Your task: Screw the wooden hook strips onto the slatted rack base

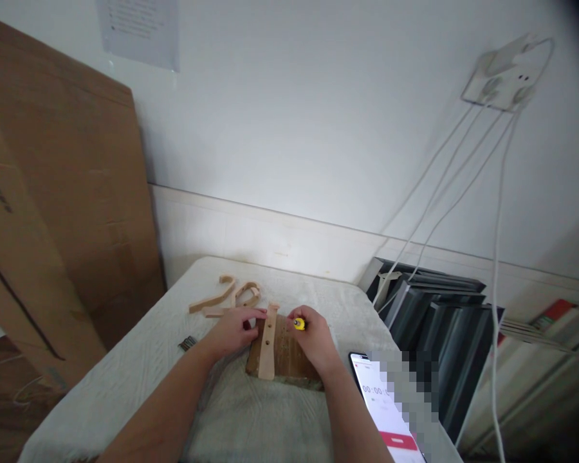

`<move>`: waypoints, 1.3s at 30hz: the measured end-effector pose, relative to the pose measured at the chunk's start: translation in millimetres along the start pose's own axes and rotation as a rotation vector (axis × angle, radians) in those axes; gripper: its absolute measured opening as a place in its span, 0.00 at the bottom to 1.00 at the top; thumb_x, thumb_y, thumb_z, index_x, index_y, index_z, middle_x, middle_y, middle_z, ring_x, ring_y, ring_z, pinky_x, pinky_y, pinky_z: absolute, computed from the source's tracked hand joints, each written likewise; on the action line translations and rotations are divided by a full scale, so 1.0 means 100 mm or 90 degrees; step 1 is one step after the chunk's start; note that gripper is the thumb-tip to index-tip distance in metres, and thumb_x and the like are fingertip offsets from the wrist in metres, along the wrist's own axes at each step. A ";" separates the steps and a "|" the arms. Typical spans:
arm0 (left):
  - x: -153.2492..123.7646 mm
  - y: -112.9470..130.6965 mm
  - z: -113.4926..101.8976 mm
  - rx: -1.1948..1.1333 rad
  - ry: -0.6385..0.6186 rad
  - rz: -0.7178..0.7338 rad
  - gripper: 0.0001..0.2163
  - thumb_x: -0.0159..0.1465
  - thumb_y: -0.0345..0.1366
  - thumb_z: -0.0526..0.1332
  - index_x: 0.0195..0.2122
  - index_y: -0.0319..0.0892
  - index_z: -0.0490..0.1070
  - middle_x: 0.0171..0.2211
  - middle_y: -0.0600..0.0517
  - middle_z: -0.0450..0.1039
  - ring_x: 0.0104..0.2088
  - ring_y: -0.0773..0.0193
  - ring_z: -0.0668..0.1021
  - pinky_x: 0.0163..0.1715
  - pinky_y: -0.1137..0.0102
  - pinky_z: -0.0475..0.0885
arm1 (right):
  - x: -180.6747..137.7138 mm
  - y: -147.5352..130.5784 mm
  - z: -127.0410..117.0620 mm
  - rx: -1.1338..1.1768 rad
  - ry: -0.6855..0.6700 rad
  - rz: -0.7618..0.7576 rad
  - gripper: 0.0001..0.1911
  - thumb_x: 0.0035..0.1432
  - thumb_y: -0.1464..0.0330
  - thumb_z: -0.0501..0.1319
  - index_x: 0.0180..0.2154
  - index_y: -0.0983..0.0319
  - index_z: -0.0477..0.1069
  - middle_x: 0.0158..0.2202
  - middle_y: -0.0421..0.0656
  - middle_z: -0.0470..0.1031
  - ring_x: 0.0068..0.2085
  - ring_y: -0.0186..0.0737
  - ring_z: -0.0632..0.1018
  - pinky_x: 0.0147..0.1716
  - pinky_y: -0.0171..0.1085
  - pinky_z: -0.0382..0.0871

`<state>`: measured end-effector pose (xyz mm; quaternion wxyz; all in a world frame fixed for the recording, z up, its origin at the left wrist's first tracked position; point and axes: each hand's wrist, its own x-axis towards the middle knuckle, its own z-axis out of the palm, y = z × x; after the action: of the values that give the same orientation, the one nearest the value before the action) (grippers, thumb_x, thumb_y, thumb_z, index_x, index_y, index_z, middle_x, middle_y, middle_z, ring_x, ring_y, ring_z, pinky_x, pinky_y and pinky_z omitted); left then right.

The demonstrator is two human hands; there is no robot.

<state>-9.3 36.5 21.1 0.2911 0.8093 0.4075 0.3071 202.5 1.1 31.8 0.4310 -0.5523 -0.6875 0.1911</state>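
A light wooden strip (268, 342) with holes lies on a darker wooden board (284, 360) on the white table (125, 386). My left hand (232, 331) is closed in a pinch at the strip's upper left edge. My right hand (313, 341) is closed around a small tool with a yellow handle (298, 323), just right of the strip's top end. Beyond the hands lie curved light wooden pieces (231, 294).
A small dark bundle (188, 343) lies left of my left arm. A phone (383, 405) with a lit timer screen rests at the table's right edge. Cardboard sheets (62, 212) lean at the left. Dark panels (439, 315) and white cables (463, 193) stand at the right.
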 end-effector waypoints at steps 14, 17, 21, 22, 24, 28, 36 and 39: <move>-0.13 0.21 -0.05 -0.114 0.258 0.031 0.09 0.57 0.33 0.57 0.32 0.39 0.77 0.44 0.45 0.79 0.30 0.65 0.77 0.26 0.72 0.70 | -0.03 -0.03 0.02 0.050 0.115 -0.051 0.10 0.46 0.74 0.52 0.33 0.59 0.64 0.34 0.41 0.67 0.37 0.40 0.70 0.38 0.37 0.65; -0.26 0.30 -0.18 -0.206 0.304 -0.031 0.12 0.59 0.40 0.58 0.35 0.38 0.76 0.39 0.46 0.79 0.21 0.69 0.72 0.20 0.74 0.67 | -0.04 -0.05 0.00 0.077 0.095 -0.042 0.09 0.50 0.72 0.53 0.35 0.60 0.65 0.33 0.42 0.69 0.37 0.41 0.71 0.39 0.37 0.65; -0.55 0.43 -0.49 -0.237 0.373 -0.106 0.15 0.61 0.43 0.57 0.42 0.39 0.75 0.16 0.58 0.64 0.17 0.71 0.65 0.17 0.76 0.60 | -0.09 -0.14 -0.06 0.122 0.033 -0.018 0.07 0.55 0.66 0.55 0.35 0.61 0.68 0.30 0.41 0.72 0.33 0.41 0.72 0.33 0.36 0.66; -0.64 0.46 -0.58 -0.237 0.386 -0.108 0.16 0.61 0.43 0.57 0.43 0.39 0.75 0.15 0.59 0.62 0.18 0.71 0.65 0.17 0.76 0.59 | -0.13 -0.20 -0.07 0.145 0.008 -0.015 0.08 0.56 0.65 0.56 0.35 0.61 0.68 0.30 0.41 0.72 0.31 0.40 0.72 0.31 0.36 0.66; -0.81 0.49 -0.73 -0.218 0.397 -0.109 0.16 0.61 0.44 0.58 0.44 0.40 0.75 0.16 0.58 0.62 0.18 0.70 0.65 0.18 0.76 0.59 | -0.24 -0.40 -0.03 0.213 -0.055 0.004 0.09 0.58 0.62 0.54 0.35 0.60 0.67 0.27 0.40 0.72 0.25 0.38 0.71 0.25 0.35 0.64; -1.07 0.37 -0.83 -0.092 0.465 -0.151 0.14 0.60 0.44 0.59 0.38 0.40 0.75 0.19 0.56 0.67 0.20 0.69 0.67 0.21 0.75 0.61 | -0.50 -0.99 0.28 0.257 -0.160 0.029 0.06 0.59 0.66 0.50 0.32 0.58 0.63 0.21 0.37 0.69 0.22 0.37 0.70 0.21 0.33 0.61; -1.22 -0.42 -0.51 0.147 0.425 -0.329 0.11 0.59 0.28 0.55 0.38 0.38 0.76 0.37 0.46 0.78 0.36 0.61 0.77 0.41 0.69 0.69 | -0.33 -1.39 1.44 0.017 -0.109 0.011 0.07 0.54 0.72 0.53 0.35 0.62 0.67 0.29 0.46 0.76 0.32 0.44 0.76 0.28 0.36 0.62; -1.24 -0.49 -0.50 0.142 0.401 -0.344 0.12 0.61 0.27 0.54 0.40 0.37 0.76 0.41 0.45 0.77 0.43 0.60 0.76 0.47 0.68 0.68 | -0.25 -1.14 1.68 -0.024 -0.108 0.028 0.09 0.56 0.72 0.52 0.38 0.63 0.67 0.33 0.49 0.77 0.35 0.45 0.78 0.31 0.36 0.63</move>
<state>-128.9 -31.9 -14.1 0.1328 0.5664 0.7049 0.4059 -0.2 -22.3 13.2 0.3564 -0.5571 -0.7127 0.2337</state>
